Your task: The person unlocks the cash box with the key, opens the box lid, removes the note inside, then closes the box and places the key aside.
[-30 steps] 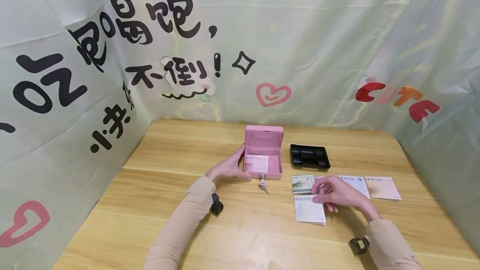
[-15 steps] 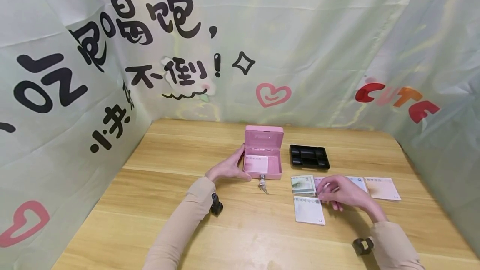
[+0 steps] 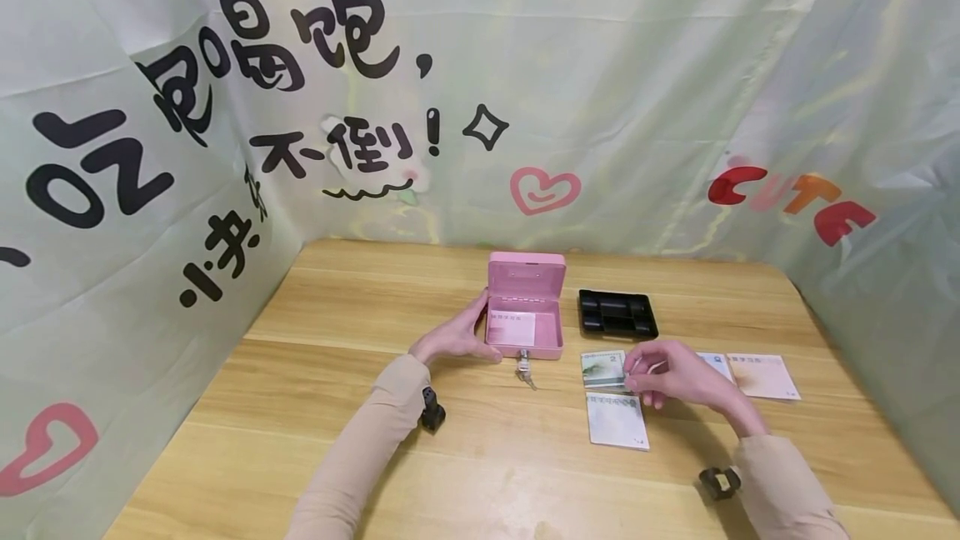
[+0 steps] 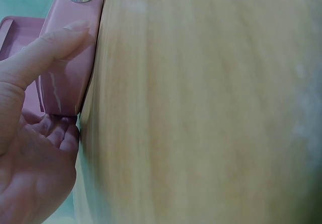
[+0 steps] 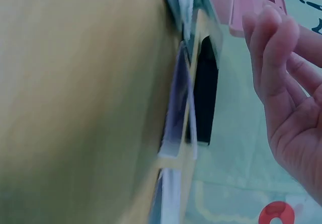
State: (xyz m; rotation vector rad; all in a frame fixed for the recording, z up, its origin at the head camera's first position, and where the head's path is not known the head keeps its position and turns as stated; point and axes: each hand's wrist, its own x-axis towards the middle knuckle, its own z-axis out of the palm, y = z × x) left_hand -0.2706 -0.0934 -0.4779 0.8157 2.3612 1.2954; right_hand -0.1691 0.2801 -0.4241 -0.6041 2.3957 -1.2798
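Gripping the open pink cash box [image 3: 527, 278] near the centre of the head view, the left hand [image 3: 459, 337] lays its thumb along the front wall and its fingers against the left end. A pinkish banknote [image 3: 513, 328] lies inside the box, and keys [image 3: 527, 375] hang at its front. Right of centre, the right hand [image 3: 678, 373] has bent fingers by the right edge of a green banknote [image 3: 602, 369]; whether they pinch anything, I cannot tell. A whitish banknote [image 3: 617, 422] lies just below, a blue banknote [image 3: 717, 365] and an orange-tinted banknote [image 3: 765, 377] farther right, and a black compartment tray [image 3: 618, 312] above on the desk [image 3: 345, 290].
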